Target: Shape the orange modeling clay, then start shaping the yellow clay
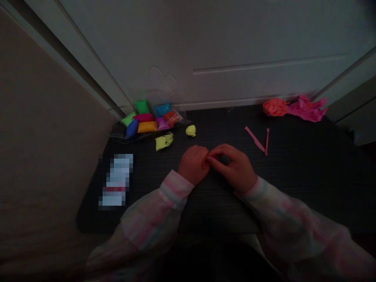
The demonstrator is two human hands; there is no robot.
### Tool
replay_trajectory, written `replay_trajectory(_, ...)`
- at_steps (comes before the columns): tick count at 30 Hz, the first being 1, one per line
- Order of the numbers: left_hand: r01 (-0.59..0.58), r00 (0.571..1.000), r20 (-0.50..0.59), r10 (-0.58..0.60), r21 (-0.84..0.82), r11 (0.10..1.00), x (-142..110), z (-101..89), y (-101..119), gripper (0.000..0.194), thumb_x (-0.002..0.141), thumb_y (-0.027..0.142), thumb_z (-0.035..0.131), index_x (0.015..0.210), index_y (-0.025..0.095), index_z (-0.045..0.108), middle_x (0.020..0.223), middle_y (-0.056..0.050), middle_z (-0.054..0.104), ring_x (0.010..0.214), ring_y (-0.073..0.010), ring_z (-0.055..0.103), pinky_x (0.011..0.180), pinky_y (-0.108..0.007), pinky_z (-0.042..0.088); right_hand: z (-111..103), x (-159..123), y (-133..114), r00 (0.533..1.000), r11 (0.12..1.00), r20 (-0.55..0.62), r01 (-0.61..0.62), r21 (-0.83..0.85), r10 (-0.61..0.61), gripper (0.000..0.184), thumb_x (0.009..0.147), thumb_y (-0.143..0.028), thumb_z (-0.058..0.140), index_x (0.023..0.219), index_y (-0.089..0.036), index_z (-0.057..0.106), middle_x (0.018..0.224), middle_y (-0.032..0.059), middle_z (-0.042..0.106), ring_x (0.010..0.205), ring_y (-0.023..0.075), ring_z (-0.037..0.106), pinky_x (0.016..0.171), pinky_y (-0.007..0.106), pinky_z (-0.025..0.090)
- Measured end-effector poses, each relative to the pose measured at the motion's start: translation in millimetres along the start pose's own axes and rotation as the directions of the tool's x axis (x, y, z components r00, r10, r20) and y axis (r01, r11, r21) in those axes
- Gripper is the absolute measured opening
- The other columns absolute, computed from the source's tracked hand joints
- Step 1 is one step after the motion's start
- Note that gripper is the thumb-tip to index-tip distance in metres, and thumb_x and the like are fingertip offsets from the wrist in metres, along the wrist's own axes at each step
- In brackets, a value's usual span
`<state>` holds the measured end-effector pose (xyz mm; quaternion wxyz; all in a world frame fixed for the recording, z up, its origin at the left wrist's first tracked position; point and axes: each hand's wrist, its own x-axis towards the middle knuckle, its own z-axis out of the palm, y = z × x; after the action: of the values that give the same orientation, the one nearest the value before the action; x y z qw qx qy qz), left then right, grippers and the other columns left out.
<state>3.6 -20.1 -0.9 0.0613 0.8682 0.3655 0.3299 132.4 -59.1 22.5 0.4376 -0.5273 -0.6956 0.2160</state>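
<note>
My left hand (193, 164) is closed, its back turned up over the dark table. Against its thumb side, the thumb and forefinger of my right hand (233, 166) are pinched together. Whatever lies between the two hands is hidden or too small to make out in the dim light. Just beyond my left hand sits a small yellow lump of modelling clay (190, 131). To its left is a yellow clay packet (163, 141), crumpled at one end. Two thin pink modelling tools (255, 139) lie in a V beyond my right hand.
A clear bag of colourful clay packets (147, 126) lies at the back left. A blurred-out phone-like screen (117, 180) is at the left. Orange crumpled material (275, 107) and pink crumpled material (308, 109) rest at the back right. A white panel (235, 43) stands behind the table (293, 168).
</note>
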Motion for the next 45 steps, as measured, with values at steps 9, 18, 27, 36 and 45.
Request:
replay_trajectory(9,-0.028,0.999,-0.034,0.029,0.020,0.999,0.2,0.5,-0.8,0.012,0.071,0.016,0.040,0.060,0.018,0.043,0.058,-0.001,0.050,0.058,-0.0126,0.044,0.054,-0.024,0.036,-0.3,0.8,1.4,0.997,0.997,0.025,-0.068,-0.039,0.069,0.001,0.069,-0.018,0.058,0.069,-0.018,0.057,0.065,-0.0007,0.056,0.062,0.0112,0.052,0.058,0.025,0.042)
replay_trajectory(18,-0.008,1.000,-0.025,0.008,0.004,1.000,0.0,0.0,-0.7,0.010,0.070,0.014,0.041,0.062,0.018,0.044,0.060,-0.001,0.050,0.060,-0.0122,0.045,0.055,-0.023,0.036,-3.5,0.4,0.1,0.997,0.996,0.041,-0.061,-0.068,0.064,0.004,0.069,-0.021,0.058,0.071,-0.018,0.058,0.067,0.0001,0.058,0.063,0.0116,0.053,0.059,0.025,0.042)
replay_trajectory(27,-0.016,1.000,-0.023,0.015,-0.011,1.000,0.3,1.3,-1.8,0.010,0.069,0.013,0.043,0.061,0.018,0.043,0.059,0.000,0.050,0.059,-0.0119,0.044,0.055,-0.023,0.036,-6.6,1.6,1.9,0.995,0.997,0.092,-0.030,-0.077,0.037,0.003,0.072,-0.021,0.056,0.071,-0.019,0.058,0.068,0.0003,0.059,0.064,0.0120,0.053,0.060,0.026,0.042)
replay_trajectory(36,0.049,0.999,-0.008,-0.048,0.064,0.997,1.5,-1.3,0.6,0.018,0.078,0.023,0.037,0.064,0.017,0.046,0.060,-0.002,0.050,0.061,-0.0133,0.044,0.056,-0.026,0.035,-0.5,-6.0,-7.4,0.979,0.962,0.024,0.203,-0.180,-0.202,0.010,0.071,-0.026,0.057,0.078,-0.018,0.058,0.078,0.0047,0.059,0.076,0.0167,0.054,0.068,0.033,0.045)
replay_trajectory(45,0.017,1.000,0.024,-0.020,0.115,0.993,2.0,-2.5,3.9,0.022,0.080,0.021,0.034,0.063,0.016,0.048,0.058,-0.003,0.050,0.060,-0.0143,0.043,0.057,-0.027,0.034,1.8,-7.0,-3.0,0.973,0.946,0.011,0.227,-0.234,-0.230,0.008,0.073,-0.022,0.053,0.076,-0.019,0.060,0.075,0.0035,0.061,0.072,0.0157,0.056,0.066,0.032,0.043)
